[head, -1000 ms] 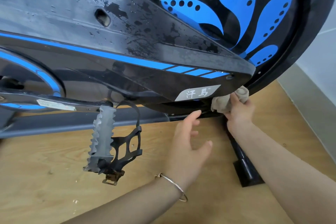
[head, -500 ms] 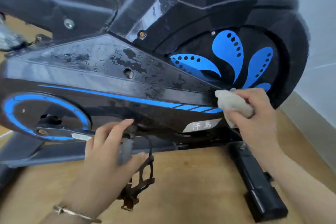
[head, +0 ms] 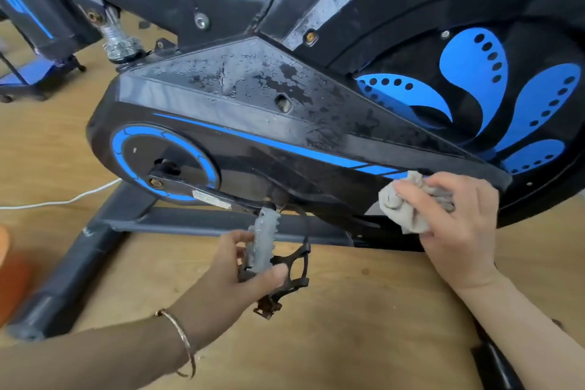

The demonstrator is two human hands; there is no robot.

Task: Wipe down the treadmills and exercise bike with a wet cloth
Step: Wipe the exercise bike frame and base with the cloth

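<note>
A black exercise bike (head: 253,123) with blue stripes and a blue-petalled flywheel (head: 493,104) fills the view; its side cover is streaked with water. My right hand (head: 459,225) holds a crumpled grey cloth (head: 402,203) pressed against the lower edge of the cover, near the flywheel. My left hand (head: 228,282), with a bangle on the wrist, grips the grey pedal (head: 262,244), which hangs down from the crank arm (head: 202,193).
The bike's black base bars (head: 79,266) lie on the wooden floor (head: 364,326). A white cable (head: 63,201) runs along the floor at the left. Another black and blue machine (head: 28,41) stands at the far left. Something orange (head: 9,275) shows at the left edge.
My view has pulled back and up from under the bike. My right hand brought the cloth from beneath the cover to its side edge. My left hand moved left and took hold of the pedal.
</note>
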